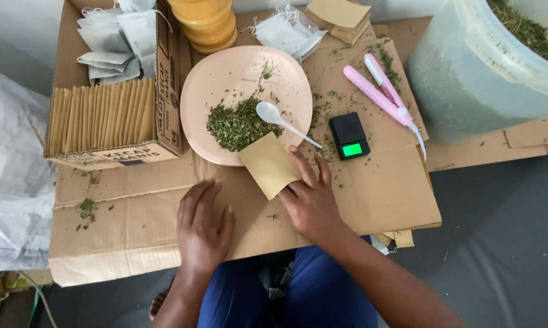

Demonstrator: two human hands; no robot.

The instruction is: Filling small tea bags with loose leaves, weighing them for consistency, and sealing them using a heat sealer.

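Now right hand (310, 197) seemingly pinches the tan packet (269, 164); left hand (202, 228) lies open alongside.

From my remote view I noted a dark grey floor (504, 243) running along the right and lower edges of the frame, matte and evenly lit by soft, diffuse daylight with no hard shadows. Flattened brown cardboard sheets (371, 194) lay over it as a low work surface, with further pieces (529, 136) extending to the right. A pale wall (19, 30) showed at upper left. A white woven sack (10, 182) slumped against the left side.
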